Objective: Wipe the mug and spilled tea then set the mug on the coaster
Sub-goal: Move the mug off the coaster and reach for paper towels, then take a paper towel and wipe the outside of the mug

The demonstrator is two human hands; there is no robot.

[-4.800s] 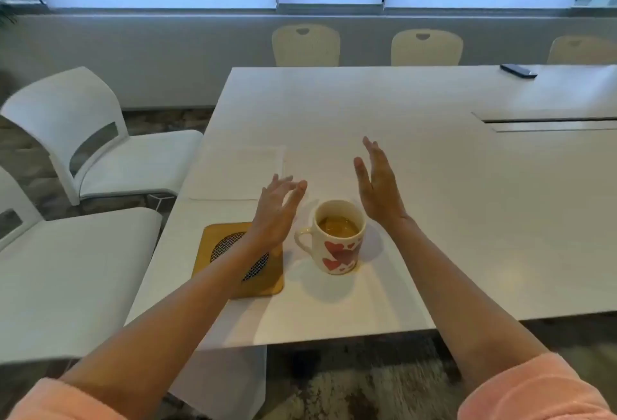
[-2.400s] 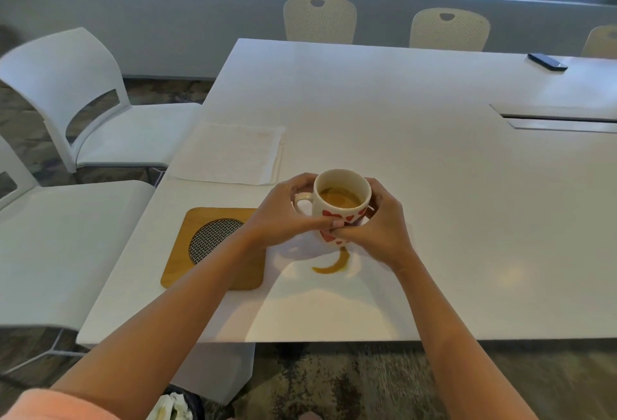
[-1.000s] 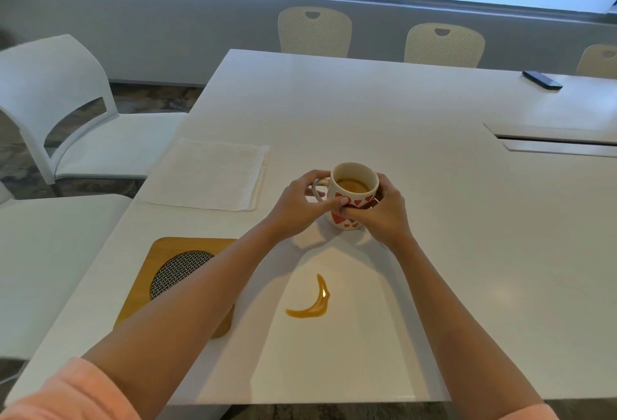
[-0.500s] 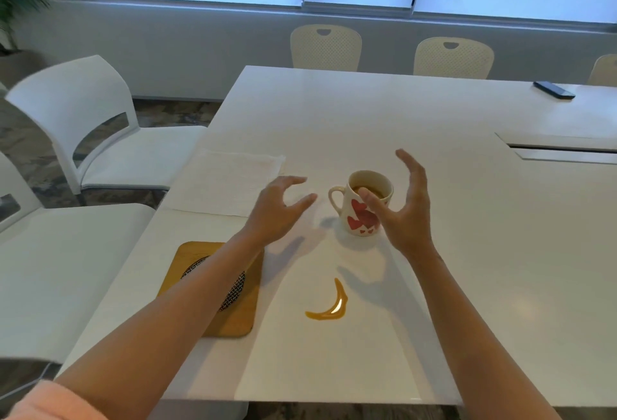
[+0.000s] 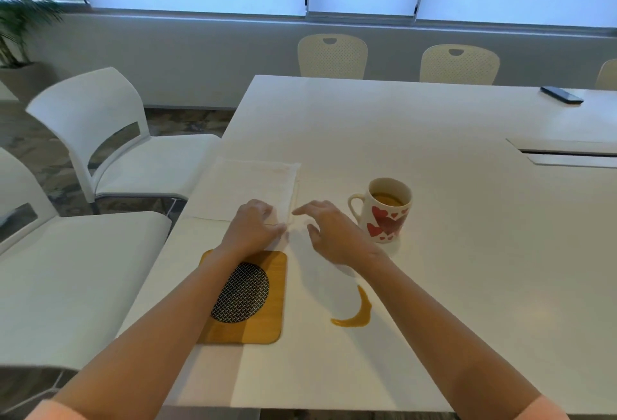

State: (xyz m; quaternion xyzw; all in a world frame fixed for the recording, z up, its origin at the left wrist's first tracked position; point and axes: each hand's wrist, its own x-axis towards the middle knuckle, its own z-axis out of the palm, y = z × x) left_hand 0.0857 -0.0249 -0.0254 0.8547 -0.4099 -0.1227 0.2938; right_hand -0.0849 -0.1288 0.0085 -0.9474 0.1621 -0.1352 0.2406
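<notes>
Desk [image 5: 434, 159], big and white, holds everything. Nearest the far left edge lies a folded white cloth [image 5: 247, 185]. Below it sits the wooden coaster [image 5: 263, 302]. The left hand [image 5: 253, 229] pinches the cloth's near corner. The right hand [image 5: 334, 232] hovers beside it, fingers [image 5: 302, 209] spread loose and empty. The heart mug [image 5: 387, 212] stands upright on the desk, right of the hands, well apart from the coaster. A small curved tea spill [image 5: 359, 314] lies just right of the coaster.

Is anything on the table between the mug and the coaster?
Only the person's own hands: the right hand hovers between mug and coaster, the left hand beyond the coaster on the napkin.
</notes>
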